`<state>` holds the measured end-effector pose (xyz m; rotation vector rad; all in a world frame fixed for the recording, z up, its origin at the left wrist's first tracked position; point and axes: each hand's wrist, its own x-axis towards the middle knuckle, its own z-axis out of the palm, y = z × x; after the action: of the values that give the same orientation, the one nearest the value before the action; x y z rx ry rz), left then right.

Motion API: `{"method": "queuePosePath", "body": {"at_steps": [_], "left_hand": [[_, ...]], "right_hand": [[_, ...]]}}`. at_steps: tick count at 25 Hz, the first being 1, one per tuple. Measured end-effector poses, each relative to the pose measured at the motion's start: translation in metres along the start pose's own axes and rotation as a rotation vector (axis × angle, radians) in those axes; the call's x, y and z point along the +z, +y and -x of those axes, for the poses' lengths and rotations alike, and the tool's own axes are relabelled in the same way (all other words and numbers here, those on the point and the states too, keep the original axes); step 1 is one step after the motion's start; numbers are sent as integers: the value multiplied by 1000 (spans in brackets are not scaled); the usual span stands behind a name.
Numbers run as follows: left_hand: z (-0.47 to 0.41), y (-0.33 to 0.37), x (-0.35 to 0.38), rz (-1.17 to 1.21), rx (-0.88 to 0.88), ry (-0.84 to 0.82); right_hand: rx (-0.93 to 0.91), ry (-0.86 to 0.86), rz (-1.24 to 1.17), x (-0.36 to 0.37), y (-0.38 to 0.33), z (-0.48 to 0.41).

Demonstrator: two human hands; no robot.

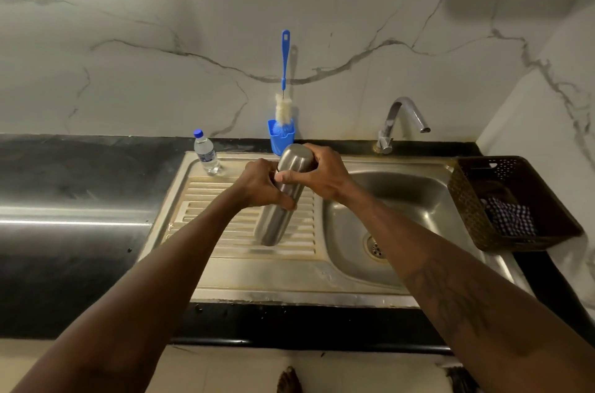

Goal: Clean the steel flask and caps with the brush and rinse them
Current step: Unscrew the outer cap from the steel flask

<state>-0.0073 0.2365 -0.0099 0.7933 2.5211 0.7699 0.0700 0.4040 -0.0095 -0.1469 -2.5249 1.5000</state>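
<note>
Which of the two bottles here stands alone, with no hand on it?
The small clear plastic bottle with the blue cap, at the back left corner of the drainboard. The left hand and right hand hold the steel flask.

Flask: I see the steel flask (273, 225) tilted over the drainboard (209, 231), base low, top leaning toward the wall; I can't tell if the base touches.
Left hand: my left hand (260, 185) grips its middle.
Right hand: my right hand (325, 175) wraps the top end.
Brush: the brush (284, 96) stands upright in a blue holder (280, 140) behind the flask.
Bottle: a plastic bottle (207, 153) stands at the drainboard's back left.
Basin: sink basin (402, 199) to the right, tap (399, 119) behind it.
Basket: dark basket (467, 199) right of the basin, checked cloth (508, 219) inside.
</note>
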Motion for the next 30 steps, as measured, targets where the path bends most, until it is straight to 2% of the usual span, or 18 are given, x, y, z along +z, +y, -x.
{"method": "queuePosePath", "body": {"at_steps": [5,9,13,15,17,19,21,23,24,25,27,30], "left_hand": [[4,-30,-32,6,-20,-88],[22,-57,-39,-8,9,95],[31,-77,-41,5,14,319],[32,-83,-43,6,1,331],[33,-89,-48,21,-15,291],[35,-92,-56,77,-51,213],[39,-91,-60,141,-69,136],[41,-89,-60,173,-65,147],[41,-88,-58,183,-56,185],[41,-87,-57,194,-54,230],[38,-86,-54,193,-78,294],[32,-86,-51,126,-98,294]], "right_hand": [[-20,-162,-64,20,-2,-20],[-76,-181,9,43,-17,-38],[-95,-92,201,75,-42,-52],[-145,-42,294,84,-50,-59],[-185,-53,263,85,-53,-61],[-171,-207,147,78,-52,-67],[-137,-475,-12,68,-50,-77],[-120,-710,-173,57,-51,-86],[-110,-767,-207,53,-52,-90],[-109,-774,-166,51,-54,-91],[-111,-660,112,58,-62,-87],[-158,-293,480,77,-66,-81]]}}
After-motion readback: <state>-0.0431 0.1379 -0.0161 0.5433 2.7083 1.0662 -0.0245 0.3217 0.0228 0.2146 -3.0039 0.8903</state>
